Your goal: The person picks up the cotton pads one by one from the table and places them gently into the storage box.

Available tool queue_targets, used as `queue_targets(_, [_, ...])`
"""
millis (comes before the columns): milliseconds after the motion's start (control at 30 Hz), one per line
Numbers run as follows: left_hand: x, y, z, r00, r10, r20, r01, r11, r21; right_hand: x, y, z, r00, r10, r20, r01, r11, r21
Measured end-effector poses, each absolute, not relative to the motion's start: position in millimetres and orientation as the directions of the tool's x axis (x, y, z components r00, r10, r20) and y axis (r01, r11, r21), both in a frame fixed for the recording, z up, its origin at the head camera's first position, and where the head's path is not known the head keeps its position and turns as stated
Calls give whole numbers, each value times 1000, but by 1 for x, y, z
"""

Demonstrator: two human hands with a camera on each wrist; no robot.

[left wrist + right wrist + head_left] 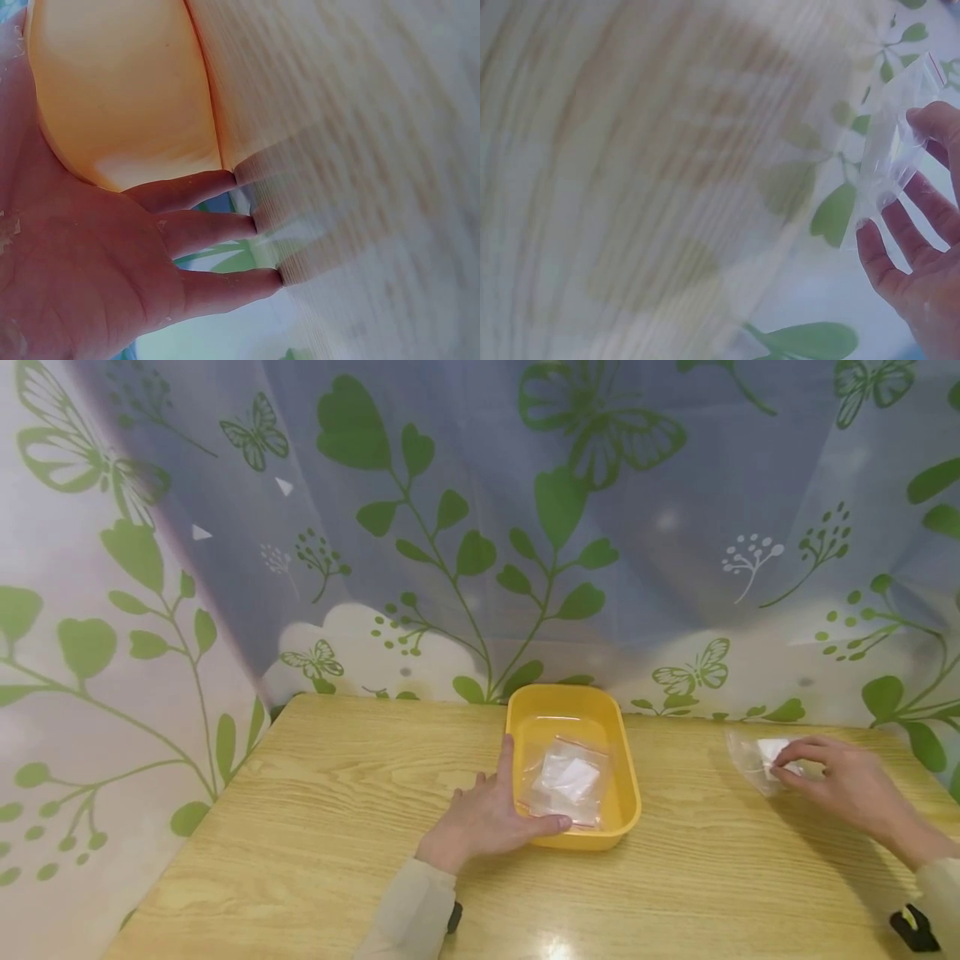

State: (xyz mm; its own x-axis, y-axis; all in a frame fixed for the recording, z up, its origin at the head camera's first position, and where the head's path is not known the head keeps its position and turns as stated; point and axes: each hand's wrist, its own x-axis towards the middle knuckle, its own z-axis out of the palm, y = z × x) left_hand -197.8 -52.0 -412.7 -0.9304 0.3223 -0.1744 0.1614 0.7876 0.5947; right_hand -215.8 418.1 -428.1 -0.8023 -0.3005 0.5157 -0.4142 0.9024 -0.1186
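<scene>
A yellow plastic tray (632,793) stands at the back middle of the table, with clear zip bags (546,777) holding white pieces inside it. My left hand (491,814) rests against its near left corner, the thumb lying across the front rim. In the left wrist view, the palm faces the tray's wall (124,82) and the three fingers (210,225) stretch straight to the tabletop. Farther right, my right hand (843,781) pinches another clear zip bag (750,756) with a white piece in it. The right wrist view has this bag (892,142) between thumb and fingers, its red seal line uppermost.
The wood-grain table (337,777) spreads out on both sides of the tray. Behind it hangs a blue and white curtain (480,635) printed with green leaves and butterflies, close to the tray's far end. A pale side curtain (112,718) borders the table's left edge.
</scene>
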Motion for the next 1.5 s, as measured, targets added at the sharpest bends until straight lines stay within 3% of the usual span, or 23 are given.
queue_targets(800, [-198, -52, -413, -929, 325, -180, 160, 787, 596, -205, 362, -419, -652, -372, 661, -591, 795, -136])
queue_targets(1300, [-197, -52, -412, -932, 325, -163, 167, 781, 602, -196, 327, -408, -596, -389, 703, -684, 704, -190])
queue_targets(1500, [-198, -52, -411, -931, 327, -163, 168, 780, 603, -200, 315, -404, -525, -414, 744, -734, 663, -150])
